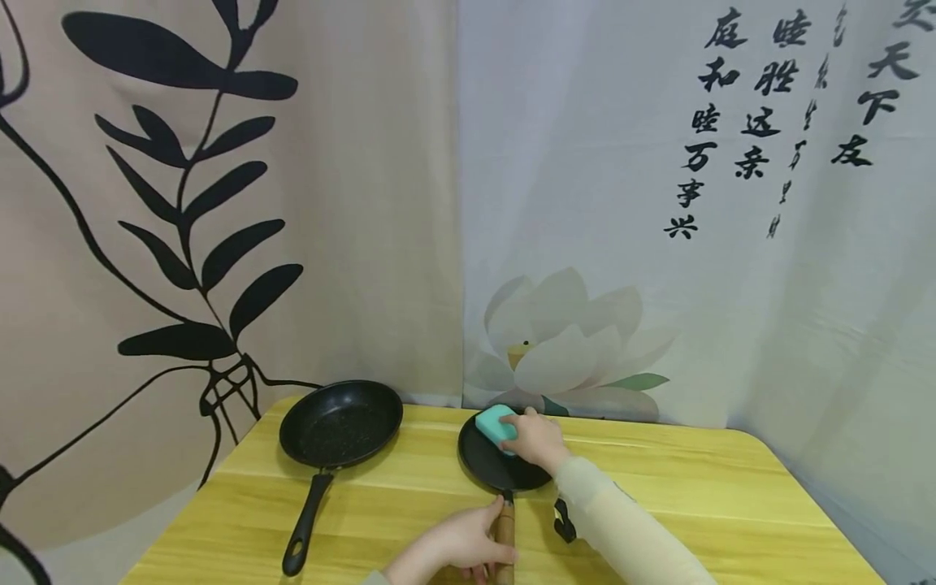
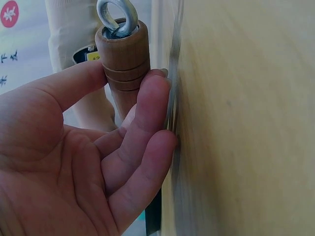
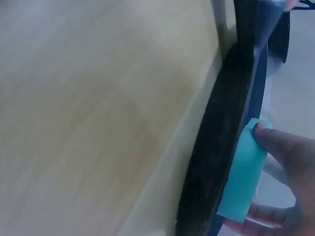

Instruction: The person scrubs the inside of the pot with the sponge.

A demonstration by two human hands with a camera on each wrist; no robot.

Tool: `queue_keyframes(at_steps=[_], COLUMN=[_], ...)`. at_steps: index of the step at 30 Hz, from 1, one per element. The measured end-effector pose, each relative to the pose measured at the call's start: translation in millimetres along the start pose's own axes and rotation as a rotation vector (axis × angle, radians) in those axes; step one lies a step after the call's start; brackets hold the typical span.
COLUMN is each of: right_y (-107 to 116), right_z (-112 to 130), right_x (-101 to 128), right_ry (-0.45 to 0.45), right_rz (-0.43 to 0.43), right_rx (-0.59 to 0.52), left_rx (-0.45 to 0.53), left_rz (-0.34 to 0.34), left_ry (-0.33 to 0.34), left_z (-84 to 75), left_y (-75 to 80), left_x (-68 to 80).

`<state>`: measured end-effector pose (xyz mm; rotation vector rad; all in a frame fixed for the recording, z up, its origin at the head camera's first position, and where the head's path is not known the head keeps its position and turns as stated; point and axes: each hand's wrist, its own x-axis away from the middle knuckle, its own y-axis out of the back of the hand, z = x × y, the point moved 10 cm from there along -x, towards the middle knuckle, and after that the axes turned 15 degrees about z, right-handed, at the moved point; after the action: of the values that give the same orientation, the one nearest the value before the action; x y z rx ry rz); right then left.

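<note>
A small black pan point(image 1: 483, 467) with a wooden handle point(image 1: 504, 532) lies on the yellow wooden table point(image 1: 695, 496). My left hand point(image 1: 461, 546) grips that handle near its end; in the left wrist view thumb and fingers curl round the wooden handle point(image 2: 122, 59), which ends in a metal eye ring point(image 2: 117, 17). My right hand point(image 1: 536, 440) holds a teal sponge point(image 1: 496, 426) against the pan's far rim. In the right wrist view the fingers pinch the teal sponge point(image 3: 242, 174) against the dark pan point(image 3: 221, 123).
A second, larger black frying pan point(image 1: 340, 424) with a black plastic handle point(image 1: 305, 524) sits to the left on the table. Printed cloth backdrops hang close behind the table's far edge. A dark strap point(image 1: 563, 520) shows at my right wrist.
</note>
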<state>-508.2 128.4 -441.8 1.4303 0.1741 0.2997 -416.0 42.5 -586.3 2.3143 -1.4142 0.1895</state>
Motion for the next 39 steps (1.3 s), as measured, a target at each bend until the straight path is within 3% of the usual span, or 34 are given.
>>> queue_keyframes(at_steps=[11, 26, 28, 34, 39], right_y=[2.7, 1.3, 2.9, 4.5, 3.3], right_z=[-16.0, -22.2, -21.1, -18.0, -19.5], right_x=[8.9, 32.8, 37.3, 48.2, 53.0], right_ry=[-0.022, 0.05, 0.069, 0.127, 0.146], right_rz=[0.0, -0.003, -0.013, -0.026, -0.01], right_rx=[0.02, -0.02, -0.028, -0.041, -0.078], left_rx=[-0.009, -0.03, -0.044, -0.151, -0.069], left_rz=[0.009, -0.02, -0.028, -0.06, -0.08], left_ry=[-0.008, 0.005, 0.013, 0.054, 0.045], left_z=[0.8, -4.0, -16.3, -75.3, -99.8], left_y=[-0.7, -0.1, -3.2, -17.4, -23.8], left_x=[-0.8, 4.3, 12.8, 49.7, 66.7])
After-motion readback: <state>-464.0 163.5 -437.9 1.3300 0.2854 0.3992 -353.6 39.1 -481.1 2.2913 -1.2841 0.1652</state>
